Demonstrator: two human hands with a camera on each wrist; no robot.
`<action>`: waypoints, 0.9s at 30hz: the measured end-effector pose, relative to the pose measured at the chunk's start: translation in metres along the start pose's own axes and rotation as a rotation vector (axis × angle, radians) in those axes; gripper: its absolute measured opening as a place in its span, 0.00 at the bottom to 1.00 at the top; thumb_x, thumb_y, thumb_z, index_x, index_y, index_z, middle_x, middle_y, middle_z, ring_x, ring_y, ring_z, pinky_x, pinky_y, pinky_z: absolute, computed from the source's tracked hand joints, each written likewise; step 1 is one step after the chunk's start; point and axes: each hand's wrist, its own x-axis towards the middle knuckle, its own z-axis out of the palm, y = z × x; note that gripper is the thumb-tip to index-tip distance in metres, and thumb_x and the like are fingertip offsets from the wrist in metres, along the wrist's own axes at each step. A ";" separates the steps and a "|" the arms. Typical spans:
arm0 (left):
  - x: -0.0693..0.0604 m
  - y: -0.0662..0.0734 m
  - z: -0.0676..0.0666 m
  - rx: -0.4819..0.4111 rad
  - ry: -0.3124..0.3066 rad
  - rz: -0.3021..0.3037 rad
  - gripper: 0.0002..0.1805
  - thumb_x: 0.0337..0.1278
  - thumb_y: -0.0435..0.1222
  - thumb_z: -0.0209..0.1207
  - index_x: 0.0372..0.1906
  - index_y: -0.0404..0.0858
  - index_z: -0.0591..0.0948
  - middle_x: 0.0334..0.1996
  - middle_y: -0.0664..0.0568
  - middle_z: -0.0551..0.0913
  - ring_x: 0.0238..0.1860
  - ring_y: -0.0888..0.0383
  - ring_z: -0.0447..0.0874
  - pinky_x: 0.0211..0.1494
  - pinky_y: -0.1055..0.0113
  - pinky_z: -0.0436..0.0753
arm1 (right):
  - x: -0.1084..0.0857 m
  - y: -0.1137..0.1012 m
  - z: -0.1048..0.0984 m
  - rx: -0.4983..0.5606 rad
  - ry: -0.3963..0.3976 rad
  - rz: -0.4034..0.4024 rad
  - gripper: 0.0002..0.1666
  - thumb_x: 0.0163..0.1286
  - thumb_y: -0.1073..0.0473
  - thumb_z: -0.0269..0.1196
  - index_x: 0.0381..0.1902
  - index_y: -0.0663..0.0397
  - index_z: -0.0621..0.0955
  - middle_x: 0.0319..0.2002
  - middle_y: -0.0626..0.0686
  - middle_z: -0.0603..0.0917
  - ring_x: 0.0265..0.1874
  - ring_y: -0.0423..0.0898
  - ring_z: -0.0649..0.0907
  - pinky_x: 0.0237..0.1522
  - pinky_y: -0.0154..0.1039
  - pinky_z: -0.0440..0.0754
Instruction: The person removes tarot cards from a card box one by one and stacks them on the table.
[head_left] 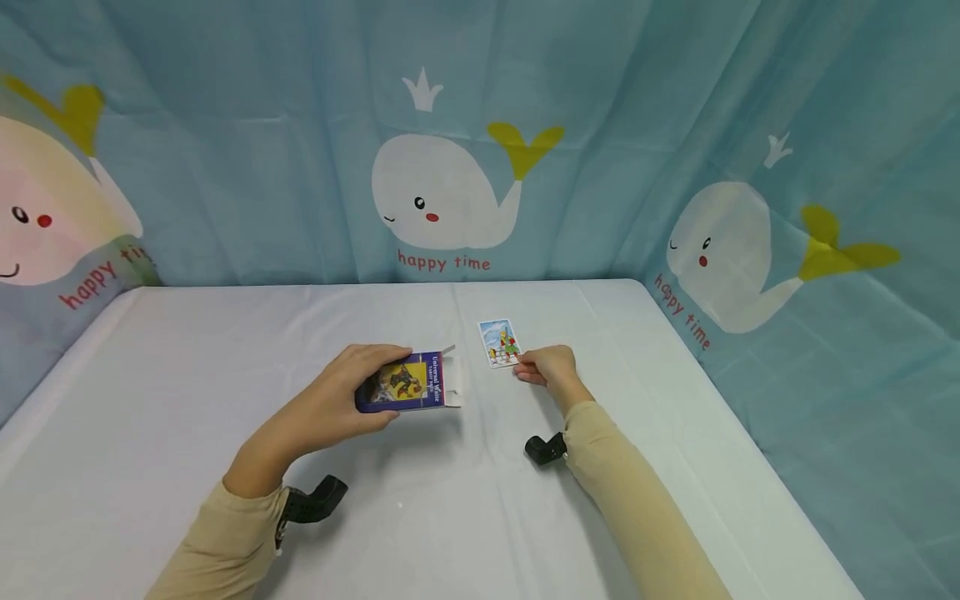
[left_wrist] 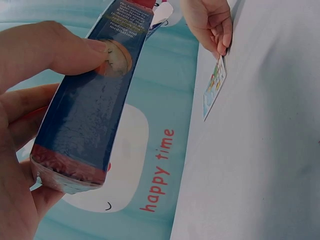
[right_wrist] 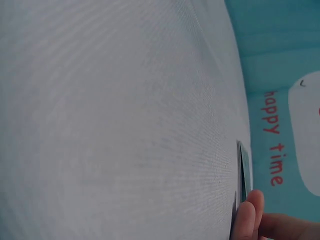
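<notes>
My left hand (head_left: 341, 400) grips a dark blue tarot card box (head_left: 405, 382), fingers on one long side and thumb on the other. The flap end of the box is open and points right. In the left wrist view the thumb presses the box's narrow printed side (left_wrist: 95, 105). My right hand (head_left: 551, 371) pinches the near right corner of a picture card (head_left: 498, 342) beyond and right of the box. The card looks close to the white tabletop. In the right wrist view only the edge of the card (right_wrist: 244, 170) shows beside the fingertips.
A white cloth (head_left: 225, 333) covers the table. Behind and to the right hangs a blue curtain (head_left: 285, 167) printed with whales and "happy time". A black wrist camera (head_left: 315, 500) sits on the left sleeve, another black camera (head_left: 545, 448) on the right.
</notes>
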 end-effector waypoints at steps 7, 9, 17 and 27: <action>-0.004 0.001 0.000 -0.005 -0.005 -0.009 0.38 0.50 0.34 0.71 0.70 0.41 0.71 0.65 0.45 0.75 0.61 0.48 0.71 0.56 0.49 0.76 | -0.005 0.003 0.002 -0.027 0.005 -0.015 0.21 0.64 0.73 0.61 0.54 0.78 0.76 0.14 0.51 0.82 0.13 0.38 0.83 0.23 0.30 0.83; -0.003 0.001 -0.001 -0.004 -0.004 -0.011 0.39 0.50 0.34 0.71 0.70 0.41 0.71 0.65 0.46 0.75 0.61 0.49 0.71 0.56 0.50 0.76 | -0.006 0.002 0.004 -0.040 0.007 -0.027 0.20 0.63 0.72 0.60 0.53 0.78 0.76 0.14 0.51 0.82 0.12 0.38 0.83 0.23 0.30 0.83; -0.001 0.001 -0.001 -0.002 0.004 -0.008 0.39 0.49 0.34 0.71 0.69 0.41 0.72 0.65 0.46 0.76 0.61 0.49 0.70 0.57 0.50 0.75 | -0.006 -0.001 0.004 -0.092 0.029 -0.038 0.19 0.63 0.72 0.60 0.51 0.76 0.78 0.12 0.51 0.82 0.11 0.38 0.82 0.21 0.30 0.82; -0.001 0.004 -0.002 -0.012 -0.002 -0.006 0.38 0.50 0.34 0.71 0.70 0.40 0.71 0.66 0.46 0.75 0.61 0.48 0.70 0.58 0.48 0.75 | -0.008 -0.002 0.004 -0.118 0.045 -0.035 0.20 0.64 0.71 0.60 0.54 0.75 0.76 0.14 0.50 0.82 0.12 0.37 0.82 0.22 0.30 0.82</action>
